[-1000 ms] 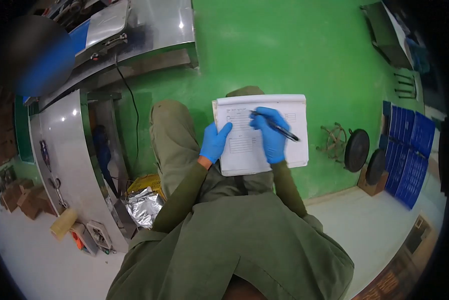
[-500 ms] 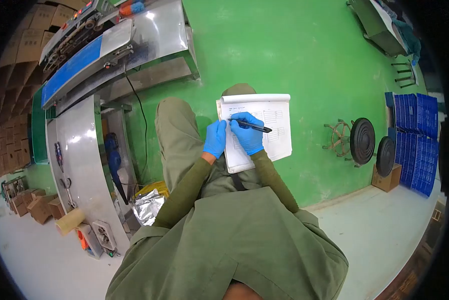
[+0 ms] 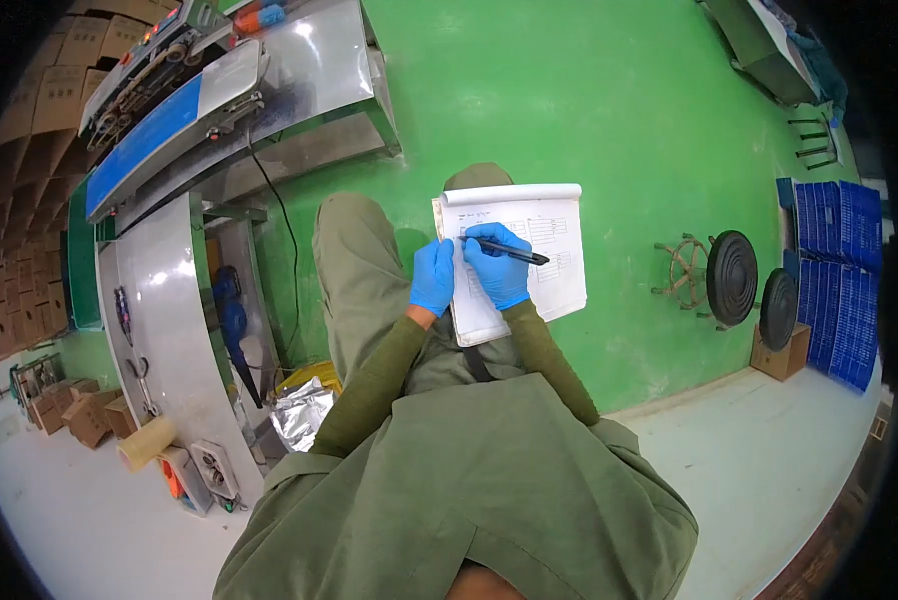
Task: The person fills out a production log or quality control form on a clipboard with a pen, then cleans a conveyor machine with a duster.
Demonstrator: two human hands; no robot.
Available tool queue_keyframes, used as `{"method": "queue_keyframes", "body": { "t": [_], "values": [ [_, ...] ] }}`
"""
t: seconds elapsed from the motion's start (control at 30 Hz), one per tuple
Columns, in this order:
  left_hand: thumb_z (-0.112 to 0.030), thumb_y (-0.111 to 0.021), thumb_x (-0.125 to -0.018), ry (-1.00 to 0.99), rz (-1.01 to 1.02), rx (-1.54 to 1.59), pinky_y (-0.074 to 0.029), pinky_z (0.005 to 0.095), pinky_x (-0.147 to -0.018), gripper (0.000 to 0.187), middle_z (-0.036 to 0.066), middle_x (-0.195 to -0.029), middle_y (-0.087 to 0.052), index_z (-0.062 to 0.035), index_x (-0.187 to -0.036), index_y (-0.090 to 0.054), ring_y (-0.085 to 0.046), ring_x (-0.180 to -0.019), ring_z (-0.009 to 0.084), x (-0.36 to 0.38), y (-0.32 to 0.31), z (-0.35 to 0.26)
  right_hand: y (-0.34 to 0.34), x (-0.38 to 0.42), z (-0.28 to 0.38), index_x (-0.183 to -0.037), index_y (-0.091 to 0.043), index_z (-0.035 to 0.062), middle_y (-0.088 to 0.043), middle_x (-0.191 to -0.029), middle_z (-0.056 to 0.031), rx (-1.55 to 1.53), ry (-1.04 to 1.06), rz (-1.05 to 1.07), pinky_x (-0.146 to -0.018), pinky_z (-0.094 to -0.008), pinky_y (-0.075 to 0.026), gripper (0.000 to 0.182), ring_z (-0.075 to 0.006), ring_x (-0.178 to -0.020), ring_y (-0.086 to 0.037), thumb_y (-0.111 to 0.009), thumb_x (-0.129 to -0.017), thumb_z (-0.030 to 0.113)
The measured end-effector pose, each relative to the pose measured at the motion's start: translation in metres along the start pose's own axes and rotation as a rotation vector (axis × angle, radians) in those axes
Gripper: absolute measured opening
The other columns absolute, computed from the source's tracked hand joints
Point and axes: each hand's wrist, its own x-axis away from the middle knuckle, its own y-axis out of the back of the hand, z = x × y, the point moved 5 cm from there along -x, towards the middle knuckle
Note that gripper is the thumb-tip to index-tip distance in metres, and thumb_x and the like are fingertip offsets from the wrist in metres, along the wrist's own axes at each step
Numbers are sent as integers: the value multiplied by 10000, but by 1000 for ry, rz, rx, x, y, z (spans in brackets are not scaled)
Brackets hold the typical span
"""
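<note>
A pad of white paper point(image 3: 559, 290) with printed tables rests on my raised thigh, its top sheets rolled over the far edge. In a blue glove, my right hand point(image 3: 497, 270) lies on the page, fingers closed round a black pen point(image 3: 529, 256). The pen's body points to the right, and its tip is hidden near my fingers. Also gloved in blue, my left hand point(image 3: 431, 278) is closed on the pad's left edge, thumb uppermost; its other fingers are mostly hidden.
To the left stand a steel table point(image 3: 159, 290) with scissors point(image 3: 143, 385) and a machine with a blue belt point(image 3: 154, 130). A black cable point(image 3: 287, 215) hangs beside them. Round black stools point(image 3: 732, 278) and blue crates point(image 3: 837, 290) are on the right.
The view has shifted very slightly. Both hands keep their places on the pad, and the pen stays in my right hand with almost no visible movement.
</note>
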Motion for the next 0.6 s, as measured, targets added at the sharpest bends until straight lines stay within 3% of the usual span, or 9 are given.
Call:
{"method": "queue_keyframes", "body": {
  "t": [0.33,0.43,0.5,0.6],
  "values": [
    [-199,-498,-997,-14,-13,44,-379,407,-564,353,194,-644,-504,67,-765,-517,-394,-594,183,2,0,-8,-1,0,5,-863,-697,30,-683,-753,-17,72,8,15,-642,-213,-508,74,-47,-676,-601,-707,-790,25],
    [-169,-488,-1007,40,11,66,-365,373,-594,320,88,-650,-436,54,-778,-492,-363,-650,151,2,0,-11,-1,-1,-1,-864,-691,24,-683,-757,-24,49,2,14,-634,-218,-510,72,-58,-673,-606,-703,-793,21],
    [-176,-505,-1003,67,17,69,-390,348,-602,301,62,-679,-503,59,-820,-544,-399,-664,126,3,-1,9,0,-2,-3,-887,-686,19,-682,-765,-39,33,25,16,-626,-228,-515,75,-76,-669,-615,-692,-811,19],
    [-184,-537,-994,148,56,152,-438,309,-631,275,38,-764,-607,70,-925,-615,-475,-708,89,-2,-5,7,9,-4,-5,-931,-672,13,-681,-785,-71,-264,-241,-29,-611,-249,-524,81,-114,-662,-630,-666,-851,12]
  ]
}}
